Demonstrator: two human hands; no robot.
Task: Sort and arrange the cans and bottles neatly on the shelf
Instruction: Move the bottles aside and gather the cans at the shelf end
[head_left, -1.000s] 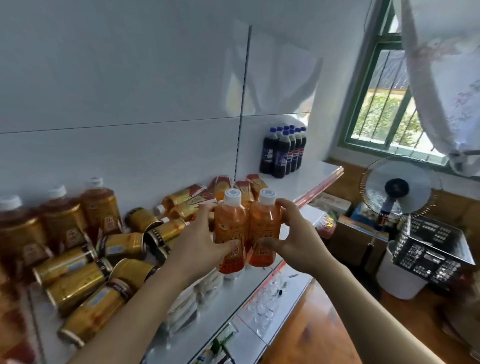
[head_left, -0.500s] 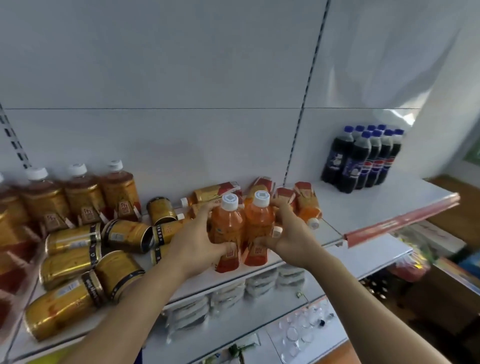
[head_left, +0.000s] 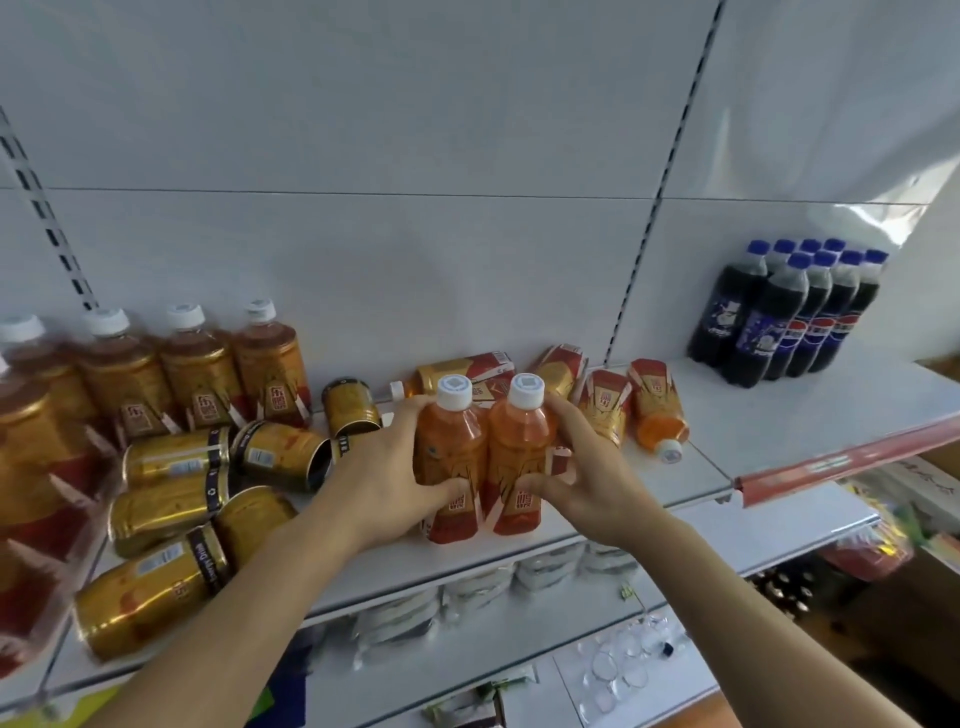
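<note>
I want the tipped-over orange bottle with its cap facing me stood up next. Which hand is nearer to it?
Right. The right hand grips a bottle just left of the fallen orange bottle; the left hand is farther left.

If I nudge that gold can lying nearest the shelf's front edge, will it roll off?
Probably. The gold can lies on its side near the shelf front edge, so it would likely roll. Neighbouring cans behind may block it backward. It looks rigid and smooth, perhaps slippery.

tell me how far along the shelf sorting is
Done: cola bottles and brown tea bottles stand grouped. In hand: left hand and right hand each grip an upright orange bottle. Left: toppled gold cans and lying bottles.
</note>
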